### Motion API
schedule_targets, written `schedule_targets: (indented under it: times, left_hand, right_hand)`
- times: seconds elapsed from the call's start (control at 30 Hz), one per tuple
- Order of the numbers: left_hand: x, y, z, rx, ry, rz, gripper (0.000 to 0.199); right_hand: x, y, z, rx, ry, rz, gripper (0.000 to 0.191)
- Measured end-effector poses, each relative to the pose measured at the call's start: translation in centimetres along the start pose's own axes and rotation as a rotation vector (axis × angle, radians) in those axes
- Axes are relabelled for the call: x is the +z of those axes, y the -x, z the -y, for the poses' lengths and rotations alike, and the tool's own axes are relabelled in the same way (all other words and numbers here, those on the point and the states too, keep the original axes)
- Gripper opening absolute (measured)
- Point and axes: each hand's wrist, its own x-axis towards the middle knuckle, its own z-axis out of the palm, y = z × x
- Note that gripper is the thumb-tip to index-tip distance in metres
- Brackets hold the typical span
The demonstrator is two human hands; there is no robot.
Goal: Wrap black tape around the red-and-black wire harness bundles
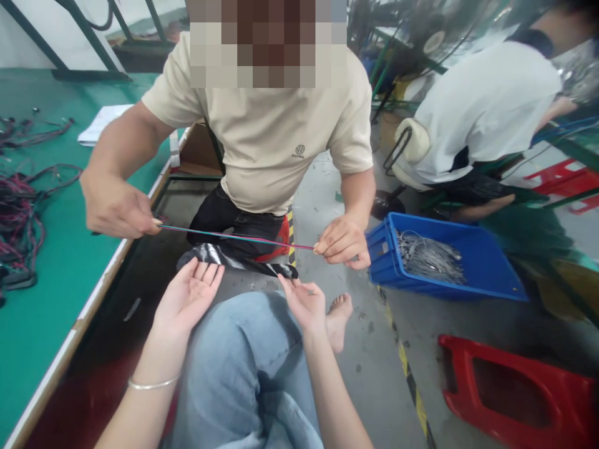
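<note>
Palm up, my left hand (191, 292) has its fingers stretched out at the left part of a dark, shiny black strip (238, 259) that looks like plastic. My right hand (304, 300) is also palm up, fingers loosely curved, with its fingertips at the strip's right end. Whether either hand carries the strip's weight I cannot tell. Just above it, a person facing me stretches thin pink and teal wires (234, 236) between the left-side hand (119, 209) and the right-side hand (344, 242).
A green table (51, 349) with wire harnesses (19, 218) runs along the left. On the floor at right are a blue crate (444, 287) holding grey cables (430, 255) and a red plastic stool (510, 399). Another person (486, 106) sits behind.
</note>
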Motion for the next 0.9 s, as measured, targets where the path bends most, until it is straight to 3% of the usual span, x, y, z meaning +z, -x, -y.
schedule_targets:
  times: [0.17,0.43,0.57,0.7,0.9]
  left_hand:
    - [-0.3,0.6,-0.4,0.034,0.038,0.063,0.024]
    - [-1.3,-0.4,-1.8,0.071,0.041,0.096,0.02]
    - [-1.2,-1.0,-2.4,0.098,0.026,0.092,0.022]
    - [-0.5,-1.8,-2.5,0.14,0.005,0.092,0.023]
    - [0.6,-3.3,-1.9,0.138,-0.028,0.047,0.026]
  right_hand:
    - [0.5,0.4,-1.0,0.118,0.129,-0.156,0.017]
    - [1.2,1.3,-0.1,0.175,0.341,-0.241,0.008]
    - [2.6,1.4,0.1,0.103,0.32,-0.213,0.007]
    - [4.2,1.2,0.0,-0.058,0.295,-0.14,0.006]
    - [5.2,0.6,0.7,-0.15,0.25,-0.158,0.008]
